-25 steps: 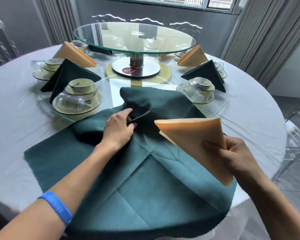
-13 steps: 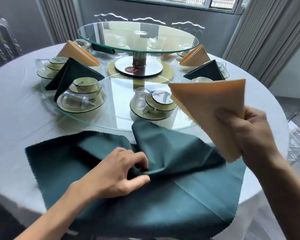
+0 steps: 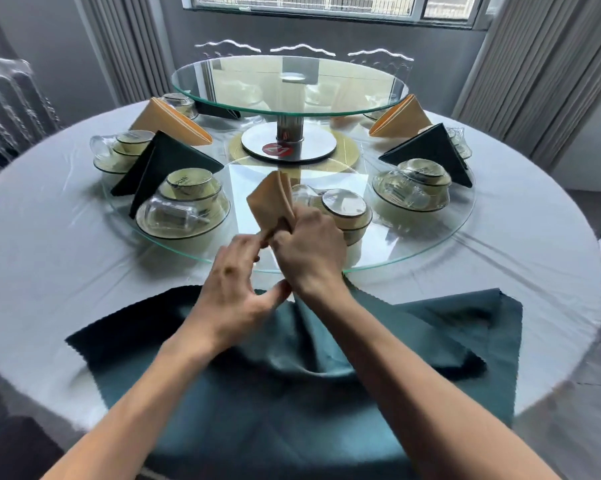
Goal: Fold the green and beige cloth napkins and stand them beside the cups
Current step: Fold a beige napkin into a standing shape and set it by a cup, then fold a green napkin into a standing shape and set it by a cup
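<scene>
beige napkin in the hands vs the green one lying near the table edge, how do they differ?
The beige napkin is folded into a narrow cone and held above the glass turntable; the green napkin lies spread and rumpled on the tablecloth. The right hand grips the beige one with the left hand at its base; neither grips the green one. Both are cloth.

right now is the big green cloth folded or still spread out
Spread out, not folded. The green cloth lies rumpled on the table; both hands hold the beige napkin instead.
</scene>
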Action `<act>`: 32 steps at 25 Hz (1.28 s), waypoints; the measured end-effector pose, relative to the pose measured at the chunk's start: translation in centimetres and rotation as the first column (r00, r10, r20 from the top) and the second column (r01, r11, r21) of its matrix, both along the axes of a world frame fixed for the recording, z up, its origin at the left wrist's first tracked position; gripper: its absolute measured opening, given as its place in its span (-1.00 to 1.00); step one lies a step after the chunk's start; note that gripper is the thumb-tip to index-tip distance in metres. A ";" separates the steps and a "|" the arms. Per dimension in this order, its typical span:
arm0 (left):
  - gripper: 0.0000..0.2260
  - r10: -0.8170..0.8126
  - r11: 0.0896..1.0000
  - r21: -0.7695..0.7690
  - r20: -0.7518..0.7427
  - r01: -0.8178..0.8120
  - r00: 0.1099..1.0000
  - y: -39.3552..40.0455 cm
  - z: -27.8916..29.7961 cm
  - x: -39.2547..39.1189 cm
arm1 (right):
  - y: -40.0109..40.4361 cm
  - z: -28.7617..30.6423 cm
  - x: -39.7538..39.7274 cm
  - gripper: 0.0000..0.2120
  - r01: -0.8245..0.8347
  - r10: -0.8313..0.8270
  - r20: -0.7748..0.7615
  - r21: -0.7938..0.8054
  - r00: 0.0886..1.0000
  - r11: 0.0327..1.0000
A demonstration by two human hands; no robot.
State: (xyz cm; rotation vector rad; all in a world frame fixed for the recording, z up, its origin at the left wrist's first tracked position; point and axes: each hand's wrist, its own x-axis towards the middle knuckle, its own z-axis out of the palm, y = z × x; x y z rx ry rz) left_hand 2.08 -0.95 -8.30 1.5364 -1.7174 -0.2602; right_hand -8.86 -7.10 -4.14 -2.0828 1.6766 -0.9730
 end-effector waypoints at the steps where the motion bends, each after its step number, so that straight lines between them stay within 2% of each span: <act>1: -0.25 -0.031 0.995 0.091 0.003 0.031 1.000 -1.1 0.1 0.4 | -0.4 -0.1 0.9 -0.82 -0.016 0.016 -0.011 0.045 1.000 0.999; 2: -0.21 -0.046 0.984 0.169 -0.009 0.047 0.999 -2.0 0.1 0.6 | -0.6 -0.4 1.5 -0.71 -0.050 0.049 0.007 0.114 0.999 0.992; 4: -0.31 0.008 0.977 0.214 -0.028 -0.002 1.000 -3.1 -0.5 1.2 | -0.4 -1.2 1.7 -0.56 -0.108 0.102 0.036 0.234 0.994 0.966; 7: -0.68 0.114 0.978 0.184 -0.078 -0.098 0.990 -3.5 -1.4 1.3 | 0.4 -2.9 0.3 -0.65 -0.094 0.117 -0.143 0.160 0.983 0.983; 10: -0.74 0.098 0.978 0.197 -0.125 -0.073 0.987 -3.2 -1.8 0.8 | 0.4 -3.5 -0.8 -0.71 -0.057 0.087 -0.228 0.135 0.970 0.989; 13: -0.78 0.182 0.971 0.167 -0.045 -0.172 0.982 -3.6 -1.7 0.9 | -0.1 -3.1 -0.5 -0.77 -0.039 0.063 -0.295 0.086 0.953 0.996; 16: -0.82 0.235 0.969 0.059 0.096 -0.241 0.967 -5.7 -0.5 2.0 | -1.2 -2.1 0.3 -0.78 -0.006 0.011 -0.331 0.018 0.943 1.000; 18: -0.89 0.258 0.956 0.090 0.206 -0.281 0.944 -6.6 -0.6 3.2 | -1.2 -1.9 0.7 -0.78 -0.006 0.027 -0.392 0.053 0.920 0.999; 20: -0.89 0.264 0.934 0.157 0.297 -0.319 0.918 -5.9 -1.5 3.9 | -0.5 -2.4 0.8 -0.76 -0.015 0.064 -0.443 0.112 0.894 0.994; 25: -0.89 0.336 0.930 0.020 0.368 -0.368 0.867 -5.1 -2.5 4.5 | -0.6 -3.4 1.0 -0.81 -0.018 0.056 -0.448 0.089 0.892 0.996; 30: -0.85 0.316 0.922 0.098 0.368 -0.374 0.875 -6.8 -1.6 6.6 | -0.7 -3.3 -0.8 -0.74 -0.108 0.096 -0.449 -0.001 0.888 0.994; 32: -0.73 0.325 0.930 0.046 0.361 -0.365 0.874 -5.4 -1.6 6.3 | -0.5 -3.4 -4.1 -0.70 -0.078 0.061 -0.410 -0.026 0.910 0.997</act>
